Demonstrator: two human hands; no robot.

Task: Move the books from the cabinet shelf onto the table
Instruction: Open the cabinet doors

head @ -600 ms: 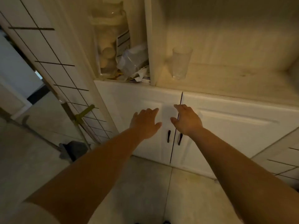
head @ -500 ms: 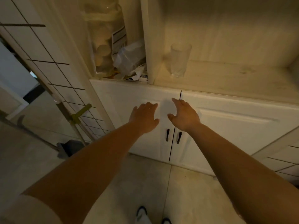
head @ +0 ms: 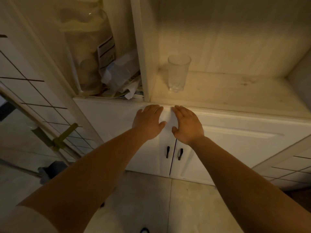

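No books are in view. My left hand [head: 149, 122] and my right hand [head: 186, 125] are stretched out side by side in front of the white cabinet, just under the front edge of the open shelf [head: 235, 91]. Both hands are open and hold nothing, fingers pointing up toward the shelf. Below them are the two shut cabinet doors [head: 235, 145] with two small dark handles [head: 174, 153] at the centre seam.
An empty clear glass [head: 178, 73] stands on the shelf near its left divider [head: 143, 52]. The left compartment holds a tall plastic bag [head: 90, 47] and crumpled packaging [head: 121, 76]. A tiled wall and a pole with a yellow clamp [head: 64, 137] are at the left.
Both hands have risen from beside the door handles to just under the shelf edge. The view has moved closer to the cabinet.
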